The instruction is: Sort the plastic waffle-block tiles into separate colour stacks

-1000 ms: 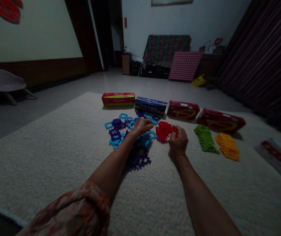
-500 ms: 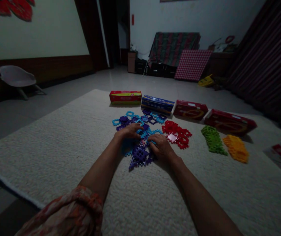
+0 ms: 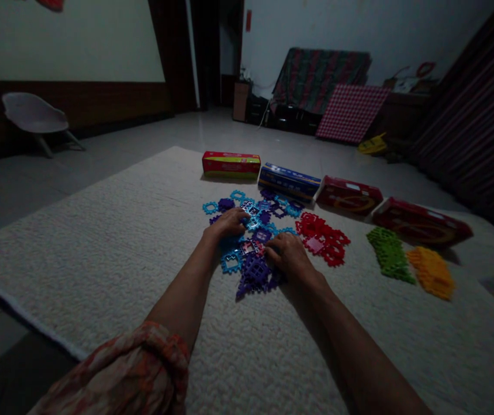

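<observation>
A mixed pile of toothed plastic building pieces lies on the mat, mostly light blue and purple. My left hand (image 3: 228,223) rests over the pile's left side, fingers stretched forward onto a light blue piece (image 3: 253,220). My right hand (image 3: 289,251) is at the pile's right side with its fingers bent and slightly apart. Its fingertips are beside a pink piece (image 3: 250,248), and I cannot make out whether they touch it. Purple pieces (image 3: 255,274) lie between the hands, closer to me. A light blue square piece (image 3: 232,261) sits below my left hand.
Red pieces (image 3: 324,239) lie right of the pile, then a green stack (image 3: 389,253) and a yellow stack (image 3: 432,272). Behind stand a red-and-green box (image 3: 232,165), a blue box (image 3: 289,182) and two dark red boxes (image 3: 349,195). A small chair (image 3: 34,112) stands left of the mat (image 3: 112,242).
The view has shifted, so things appear farther right. My right hand's fingers have come off a light blue piece. The pink piece and a light blue square now show more fully between the hands.
</observation>
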`<state>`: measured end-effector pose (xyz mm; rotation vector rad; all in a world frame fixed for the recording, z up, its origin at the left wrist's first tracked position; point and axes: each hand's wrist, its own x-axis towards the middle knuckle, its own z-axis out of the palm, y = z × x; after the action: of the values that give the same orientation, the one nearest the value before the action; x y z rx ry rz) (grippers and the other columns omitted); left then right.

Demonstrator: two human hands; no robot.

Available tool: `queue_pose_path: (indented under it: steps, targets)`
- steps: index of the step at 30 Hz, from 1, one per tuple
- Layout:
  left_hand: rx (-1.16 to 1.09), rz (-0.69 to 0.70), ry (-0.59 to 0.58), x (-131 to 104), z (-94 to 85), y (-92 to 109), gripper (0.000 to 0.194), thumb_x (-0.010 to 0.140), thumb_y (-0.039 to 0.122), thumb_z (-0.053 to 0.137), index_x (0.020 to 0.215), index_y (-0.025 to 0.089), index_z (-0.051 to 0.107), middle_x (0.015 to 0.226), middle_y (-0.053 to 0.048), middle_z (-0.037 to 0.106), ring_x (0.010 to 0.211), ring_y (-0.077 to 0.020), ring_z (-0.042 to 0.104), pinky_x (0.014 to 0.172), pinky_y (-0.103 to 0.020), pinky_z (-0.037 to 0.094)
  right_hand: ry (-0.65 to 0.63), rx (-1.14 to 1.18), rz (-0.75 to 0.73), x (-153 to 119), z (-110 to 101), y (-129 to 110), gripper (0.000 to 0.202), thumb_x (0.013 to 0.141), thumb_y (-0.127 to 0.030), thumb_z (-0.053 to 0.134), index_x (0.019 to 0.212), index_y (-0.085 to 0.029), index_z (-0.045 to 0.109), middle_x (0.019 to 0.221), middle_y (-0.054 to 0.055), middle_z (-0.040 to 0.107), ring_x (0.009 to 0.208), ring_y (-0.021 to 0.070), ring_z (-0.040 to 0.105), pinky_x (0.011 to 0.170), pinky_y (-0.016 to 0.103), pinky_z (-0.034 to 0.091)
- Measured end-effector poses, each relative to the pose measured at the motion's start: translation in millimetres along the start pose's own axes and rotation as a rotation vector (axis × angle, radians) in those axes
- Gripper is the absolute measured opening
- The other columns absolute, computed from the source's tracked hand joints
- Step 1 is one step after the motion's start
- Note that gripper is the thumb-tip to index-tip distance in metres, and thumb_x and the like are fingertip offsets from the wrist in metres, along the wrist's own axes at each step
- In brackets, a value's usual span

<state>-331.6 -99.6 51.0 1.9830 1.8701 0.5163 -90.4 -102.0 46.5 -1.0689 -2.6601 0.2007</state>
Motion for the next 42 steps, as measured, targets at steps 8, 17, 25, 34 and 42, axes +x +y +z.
queue_pose_path:
  steps: [8, 17, 25, 34, 42]
  targets:
    - [-0.024, -0.001, -0.050, 2, -0.7, -5, 0.062, 0.069, 0.011, 0.064, 0.129, 0.025, 0.067, 0.152, -0.009, 0.052, 0.143, -0.0282, 0.044, 0.119, -0.039, 0.033, -0.205, -0.153, 0.204, 20, -16, -30, 0.026, 0.089, -0.041, 0.063, 0.085, -0.023, 0.081, 0.091, 0.012, 0.071, 0.096, 0.0297, 0.062, 0.088, 0.043, 0.040]
    - [-0.016, 0.027, -0.090, 4, -0.6, -9, 0.064, 0.069, 0.013, 0.063, 0.132, 0.025, 0.064, 0.152, -0.010, 0.050, 0.142, -0.0274, 0.045, 0.118, -0.038, 0.033, -0.253, -0.104, 0.351, 28, -16, -43, 0.023, 0.083, -0.043, 0.071, 0.083, -0.022, 0.079, 0.092, 0.014, 0.074, 0.100, 0.0321, 0.065, 0.085, 0.041, 0.045]
    - [-0.008, 0.024, -0.069, 5, 1.1, -9, 0.060, 0.069, 0.011, 0.062, 0.127, 0.026, 0.067, 0.150, -0.008, 0.053, 0.140, -0.0260, 0.047, 0.117, -0.036, 0.034, -0.201, -0.041, 0.420, 27, -11, -49, 0.036, 0.093, -0.044, 0.055, 0.075, -0.021, 0.076, 0.087, 0.014, 0.074, 0.092, 0.0300, 0.067, 0.079, 0.040, 0.046]
    - [-0.026, 0.017, -0.073, 3, -1.4, -9, 0.062, 0.070, 0.010, 0.061, 0.131, 0.022, 0.065, 0.153, -0.012, 0.050, 0.142, -0.0264, 0.045, 0.119, -0.036, 0.032, -0.199, -0.170, 0.443, 37, -8, -55, 0.029, 0.090, -0.038, 0.059, 0.088, -0.017, 0.078, 0.096, 0.020, 0.075, 0.101, 0.0337, 0.067, 0.083, 0.042, 0.044]
    - [-0.051, 0.007, -0.037, 1, -5.0, -6, 0.055, 0.071, 0.012, 0.063, 0.124, 0.025, 0.069, 0.142, -0.007, 0.061, 0.133, -0.0264, 0.054, 0.114, -0.035, 0.039, 0.200, -0.201, 0.374, 37, -11, -46, 0.027, 0.093, -0.037, 0.058, 0.094, -0.017, 0.077, 0.102, 0.018, 0.071, 0.099, 0.0312, 0.062, 0.085, 0.042, 0.040]
